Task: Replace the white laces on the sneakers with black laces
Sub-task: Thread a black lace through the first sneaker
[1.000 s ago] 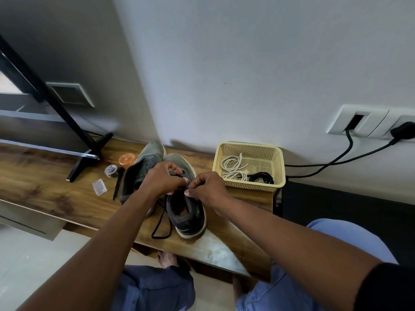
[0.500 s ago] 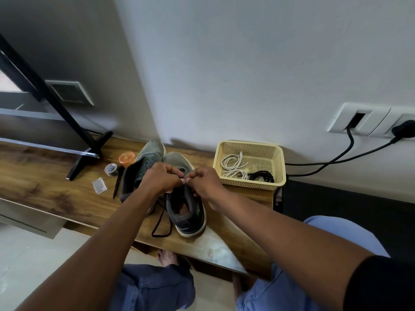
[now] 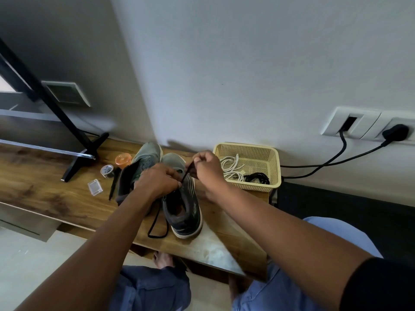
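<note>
r hand (image 3: 207, 168) was clenched round a taut black lace (image 3: 186, 174), pinching it up & back from the nearer sneaker (image 3: 182, 205). l hand (image 3: 157, 181) had fingers curled on that sneaker's throat, gripping where the lace came out; exact finger contact hidden. both forearms reached in from the near edge, converging over the shoe, r wrist raised higher than l. lace's free end looped on the wooden shelf (image 3: 45, 194) just left of the sneaker's heel. second sneaker (image 3: 143, 162) sat touching it on the left, toes near the wall. basket (image 3: 272, 173) just right of r hand held white laces (image 3: 231, 168) & a black lace bundle (image 3: 258, 178). heel sat near the shelf's front edge; bare wood lay left of the pair.
</note>
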Tool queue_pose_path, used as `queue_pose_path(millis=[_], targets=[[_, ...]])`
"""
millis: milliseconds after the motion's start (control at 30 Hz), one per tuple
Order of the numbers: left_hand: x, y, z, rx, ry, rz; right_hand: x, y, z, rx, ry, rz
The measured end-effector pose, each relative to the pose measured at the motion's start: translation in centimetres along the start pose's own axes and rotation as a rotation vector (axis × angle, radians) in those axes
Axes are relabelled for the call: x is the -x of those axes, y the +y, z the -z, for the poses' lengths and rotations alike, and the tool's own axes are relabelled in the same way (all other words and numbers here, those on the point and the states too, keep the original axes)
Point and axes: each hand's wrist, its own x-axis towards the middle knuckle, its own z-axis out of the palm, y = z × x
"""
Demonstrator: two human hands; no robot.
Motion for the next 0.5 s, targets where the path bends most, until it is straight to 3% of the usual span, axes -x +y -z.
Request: queue_pose_path(millis=[100,167,500], targets=[[0.3,0.1,0.1,0.012,0.004,-0.014,-0.5,-1.7,0.6,-0.229,-0.032,-0.048],[0.2,0.2,0.0,0.026,0.017,-0.035,-0.7,-1.9,1.0,-0.154,-0.064,-0.040],[0.1,-0.2,0.2,-0.029,-0.097,-0.130,0.2,-1.3,0.6,1.244,-0.436,0.483]])
